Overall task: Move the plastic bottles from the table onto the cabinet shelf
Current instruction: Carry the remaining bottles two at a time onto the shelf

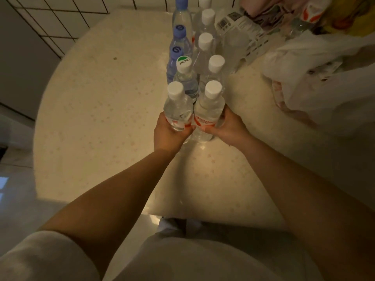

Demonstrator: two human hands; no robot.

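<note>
Several clear plastic bottles stand in two rows on a round cream table point(91, 110). My left hand point(169, 133) grips the nearest left bottle point(177, 107), white cap, red label. My right hand point(225, 128) grips the nearest right bottle point(209, 110), also white-capped with a red label. The two held bottles touch each other. Behind them stand a bottle with a green-and-white cap point(185, 78), blue-capped bottles point(179, 40) on the left and white-capped bottles point(215, 72) on the right. No cabinet shelf is in view.
A white plastic bag point(316, 78) lies on the table's right side. A white basket point(253, 35) and a large clear bottle point(233, 43) sit at the back right. A tiled wall point(67, 15) is behind the table. Floor shows at the left.
</note>
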